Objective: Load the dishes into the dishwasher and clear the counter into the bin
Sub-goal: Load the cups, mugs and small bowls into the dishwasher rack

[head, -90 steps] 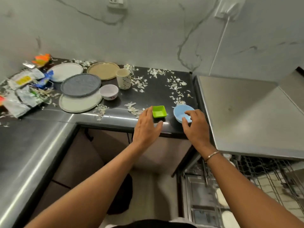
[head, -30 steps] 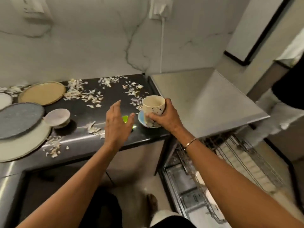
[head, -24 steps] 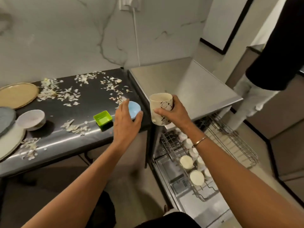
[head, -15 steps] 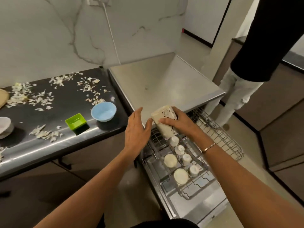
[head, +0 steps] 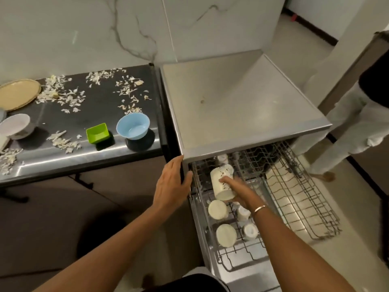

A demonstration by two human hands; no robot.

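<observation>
My right hand (head: 240, 192) gripped the speckled cream mug (head: 221, 180) over the wire dishwasher rack (head: 294, 197); my left hand (head: 171, 186) lay straight-fingered. White cups (head: 217, 209) were loaded; the blue bowl (head: 133, 126), green square dish (head: 97, 132) and white scraps (head: 63, 142) awaited.

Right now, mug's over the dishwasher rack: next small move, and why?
Probably lower the mug into the rack, in line with the upturned cups, then release. The right hand grips it tipped over, just above the wires, seemingly not yet seated; the left hand rests open on the front corner of the dishwasher.
</observation>
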